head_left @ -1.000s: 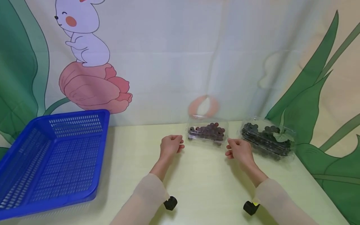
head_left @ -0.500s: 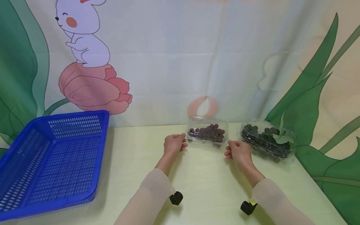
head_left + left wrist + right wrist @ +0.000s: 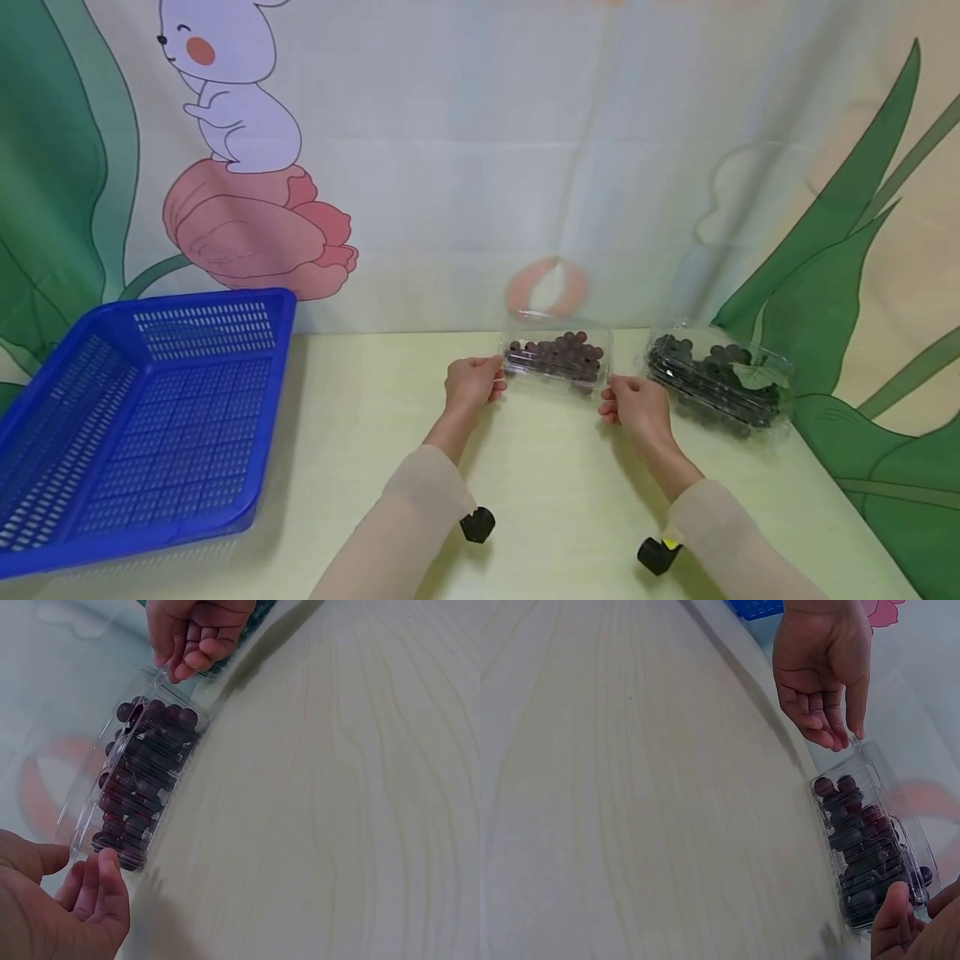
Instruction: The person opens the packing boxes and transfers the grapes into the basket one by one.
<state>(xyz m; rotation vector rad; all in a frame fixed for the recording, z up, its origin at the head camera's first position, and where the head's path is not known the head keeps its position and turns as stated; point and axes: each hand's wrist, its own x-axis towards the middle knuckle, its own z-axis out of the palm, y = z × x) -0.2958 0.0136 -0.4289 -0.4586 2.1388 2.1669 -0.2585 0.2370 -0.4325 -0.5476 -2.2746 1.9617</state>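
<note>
A clear plastic clamshell box of dark red grapes [image 3: 557,357] stands at the back of the table. My left hand [image 3: 471,385] pinches its left edge between thumb and fingertips. At its right front corner my right hand [image 3: 637,406] pinches the rim. In the left wrist view the grape box [image 3: 142,780] runs between my left hand [image 3: 67,900] below and my right hand [image 3: 199,637] above. The right wrist view shows my left hand [image 3: 825,682] holding the far end, and my right hand [image 3: 915,930] at the near end.
A second, larger clear box of dark grapes [image 3: 716,379] stands just right of my right hand. A blue plastic basket [image 3: 262,417] occupies the left of the pale wooden table [image 3: 555,475]. Behind the table hangs a printed curtain [image 3: 450,167].
My left hand has moved right, from beside the grape box to its left edge, and now pinches it. The right hand stays at the right corner. The head view has shifted slightly.
</note>
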